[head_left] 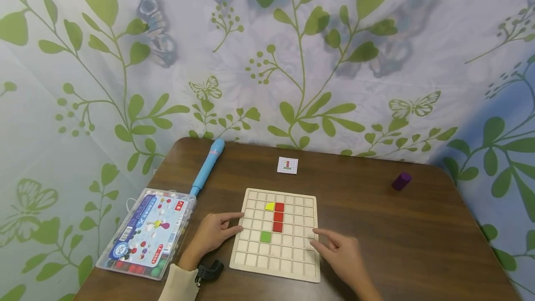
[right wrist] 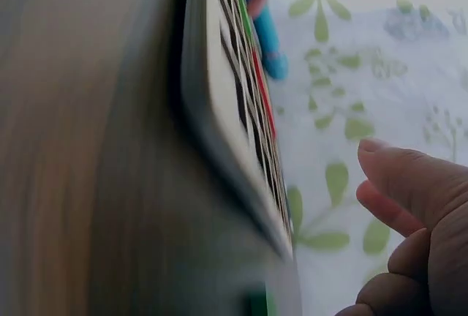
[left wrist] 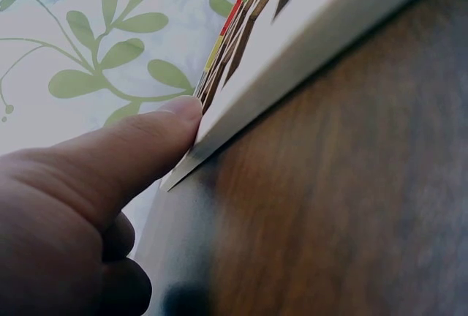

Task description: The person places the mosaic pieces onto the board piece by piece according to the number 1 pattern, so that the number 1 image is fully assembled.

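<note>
A pale wooden grid board lies flat on the table. Three red square tiles form a column in its upper middle. A yellow tile with a curved edge sits left of the top red one, and a green square tile lies lower left. My left hand touches the board's left edge with thumb and index finger; its thumb meets the rim in the left wrist view. My right hand is at the right edge, thumb and index finger extended and holding nothing.
A small card with a printed grid pattern lies behind the board. To the left are a clear lidded case of colored pieces and a blue microphone-shaped object. A purple cylinder is at the back right of the brown table.
</note>
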Available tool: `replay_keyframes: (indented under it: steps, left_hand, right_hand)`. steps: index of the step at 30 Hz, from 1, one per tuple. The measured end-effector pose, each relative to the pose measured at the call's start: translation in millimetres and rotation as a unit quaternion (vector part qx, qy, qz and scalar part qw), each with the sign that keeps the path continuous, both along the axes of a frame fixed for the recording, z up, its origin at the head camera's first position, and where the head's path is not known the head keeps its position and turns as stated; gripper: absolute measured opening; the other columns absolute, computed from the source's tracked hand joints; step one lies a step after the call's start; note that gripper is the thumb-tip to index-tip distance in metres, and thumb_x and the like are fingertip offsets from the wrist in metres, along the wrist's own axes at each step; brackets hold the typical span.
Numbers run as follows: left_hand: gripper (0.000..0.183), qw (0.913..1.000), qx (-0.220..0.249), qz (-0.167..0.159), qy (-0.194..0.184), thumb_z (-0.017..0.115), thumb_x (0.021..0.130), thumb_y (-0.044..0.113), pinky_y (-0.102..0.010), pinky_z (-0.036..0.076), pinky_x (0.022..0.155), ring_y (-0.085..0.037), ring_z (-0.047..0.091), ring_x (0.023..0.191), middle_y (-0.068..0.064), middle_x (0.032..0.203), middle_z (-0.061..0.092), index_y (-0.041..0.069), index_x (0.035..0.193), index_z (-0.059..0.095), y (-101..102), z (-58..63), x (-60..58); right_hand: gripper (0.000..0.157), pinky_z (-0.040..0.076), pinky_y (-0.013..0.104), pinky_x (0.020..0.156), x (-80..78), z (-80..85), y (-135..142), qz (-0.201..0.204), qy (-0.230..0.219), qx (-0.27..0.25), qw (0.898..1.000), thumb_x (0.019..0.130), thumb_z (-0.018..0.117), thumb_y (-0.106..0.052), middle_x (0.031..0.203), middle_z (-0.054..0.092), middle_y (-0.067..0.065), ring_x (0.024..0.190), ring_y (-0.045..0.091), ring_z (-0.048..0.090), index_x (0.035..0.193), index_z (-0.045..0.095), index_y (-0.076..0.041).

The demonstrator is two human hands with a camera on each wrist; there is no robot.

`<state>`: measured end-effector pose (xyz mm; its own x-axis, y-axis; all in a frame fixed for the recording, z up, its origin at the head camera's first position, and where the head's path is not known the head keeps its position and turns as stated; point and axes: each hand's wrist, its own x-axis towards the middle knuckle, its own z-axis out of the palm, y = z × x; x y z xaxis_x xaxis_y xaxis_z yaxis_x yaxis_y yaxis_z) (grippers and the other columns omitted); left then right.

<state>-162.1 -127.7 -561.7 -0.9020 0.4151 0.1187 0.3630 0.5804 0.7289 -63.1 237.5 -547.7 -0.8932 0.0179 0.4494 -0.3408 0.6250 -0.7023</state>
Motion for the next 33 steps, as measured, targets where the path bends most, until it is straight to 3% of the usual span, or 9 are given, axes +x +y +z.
replay_keyframes:
  steps: [6,10,19,33]
  left_hand:
    - [0.035,1.0,0.0,0.005,0.003,0.081,0.089,0.034,-0.021,0.026,0.05,0.001,0.02,0.048,0.016,0.051,0.03,0.022,0.122,0.077,-1,1.6,-0.9]
    - [0.036,1.0,-0.005,0.004,0.003,0.081,0.089,0.035,-0.02,0.027,0.05,0.001,0.022,0.048,0.016,0.051,0.032,0.021,0.122,0.077,-1,1.4,-0.6]
    - [0.035,0.9997,-0.02,0.003,-0.014,0.08,0.09,0.036,-0.02,0.027,0.051,0.0,0.023,0.047,0.015,0.05,0.032,0.023,0.122,0.077,-1,-0.2,1.7]
    - [0.036,0.9998,-0.009,0.001,-0.018,0.08,0.09,0.036,-0.02,0.027,0.051,0.0,0.022,0.048,0.014,0.05,0.032,0.022,0.124,0.076,0,-0.9,0.6]
  right_hand:
    - [0.031,0.028,0.016,0.042,14.6,4.4,41,-0.075,0.001,0.051,0.996,0.074,0.092,-0.012,0.057,0.028,-0.021,0.05,-0.011,0.016,0.102,0.08,-0.015]
    - [0.03,0.027,0.017,0.043,28.8,-0.6,62,-0.097,-0.023,0.078,0.992,0.074,0.093,-0.014,0.057,0.027,-0.021,0.05,-0.007,0.018,0.101,0.08,-0.017]
    - [0.028,0.028,0.02,0.042,53.6,-12.0,89,-0.106,-0.091,0.088,0.986,0.077,0.091,-0.023,0.056,0.028,-0.02,0.048,-0.004,0.021,0.103,0.08,-0.023]
    - [0.032,0.03,0.023,0.048,52.2,-8.0,90,-0.085,-0.17,0.096,0.977,0.078,0.089,-0.037,0.056,0.029,-0.018,0.05,-0.002,0.023,0.107,0.079,-0.026]
